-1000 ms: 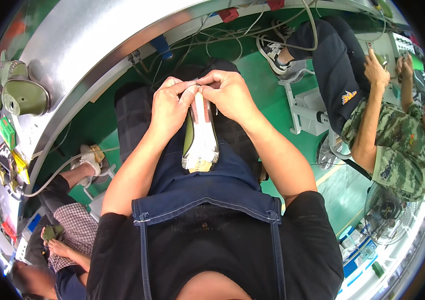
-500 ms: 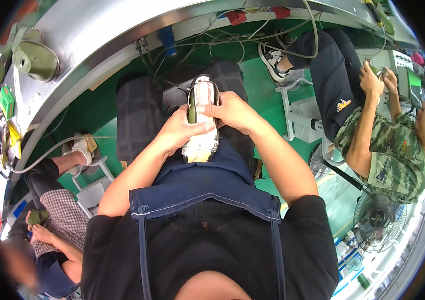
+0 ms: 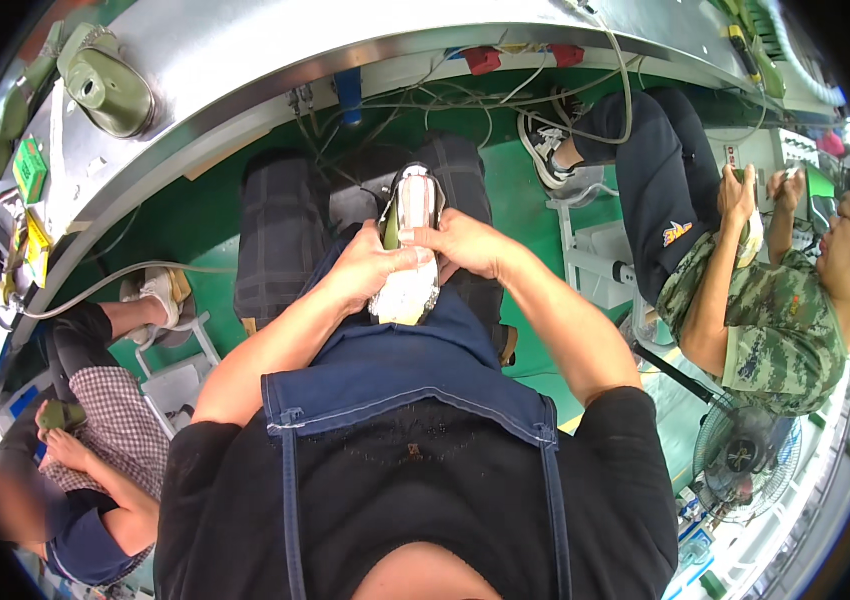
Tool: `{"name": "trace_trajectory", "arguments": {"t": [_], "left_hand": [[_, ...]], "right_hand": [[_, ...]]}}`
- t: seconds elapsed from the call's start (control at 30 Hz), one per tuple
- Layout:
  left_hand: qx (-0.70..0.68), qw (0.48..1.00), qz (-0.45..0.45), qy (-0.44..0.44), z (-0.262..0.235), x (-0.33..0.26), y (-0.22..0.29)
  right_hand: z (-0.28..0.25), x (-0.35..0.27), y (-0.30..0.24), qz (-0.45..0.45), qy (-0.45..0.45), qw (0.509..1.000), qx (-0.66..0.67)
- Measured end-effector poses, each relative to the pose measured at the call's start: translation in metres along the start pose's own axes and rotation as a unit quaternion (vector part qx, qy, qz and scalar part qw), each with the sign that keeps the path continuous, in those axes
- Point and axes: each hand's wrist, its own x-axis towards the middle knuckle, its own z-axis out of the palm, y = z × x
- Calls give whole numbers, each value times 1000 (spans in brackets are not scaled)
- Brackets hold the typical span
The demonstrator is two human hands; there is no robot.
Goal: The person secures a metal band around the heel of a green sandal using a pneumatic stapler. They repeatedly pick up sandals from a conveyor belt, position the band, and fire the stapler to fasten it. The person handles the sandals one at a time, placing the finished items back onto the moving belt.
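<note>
Head view: the shoe (image 3: 416,200) is at the centre of the frame, over the lap, its pale pink and white face up, with olive green along its left side and a yellow patch at the near end. The left hand (image 3: 377,264) and right hand (image 3: 469,243) grip it from either side, fingers curled round its edges and both thumbs pressed on the white face.

At the upper left, a hollow green piece (image 3: 113,97) with a round hole stands on the table (image 3: 245,40); near it lie a small green box (image 3: 31,170) and a yellow packet (image 3: 36,246), whose contents do not show.

One second ago the fingers of both hands were pinching the shoe's far end; now they clasp its middle, much as half a second ago. The green piece shows farther right in the frame than in both earlier pictures.

The thumbs cover part of the shoe, and its underside and most fingertips are hidden. The things in the hands of the co-worker (image 3: 760,310) at the right are too small to tell, and the table is cut off by the upper edge
</note>
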Motion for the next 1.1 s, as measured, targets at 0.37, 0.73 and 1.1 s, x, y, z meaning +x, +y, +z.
{"name": "trace_trajectory", "arguments": {"t": [0.37,0.73,1.1], "left_hand": [[-34,999,9,20,1,-7,1],[-28,999,-2,24,-5,-7,-3],[9,998,-25,51,-8,1,-17]], "right_hand": [[-11,-42,-120,-232,201,786,-537],[-38,61,-235,-416,414,512,-628],[-11,-51,-171,-230,270,639,-682]]}}
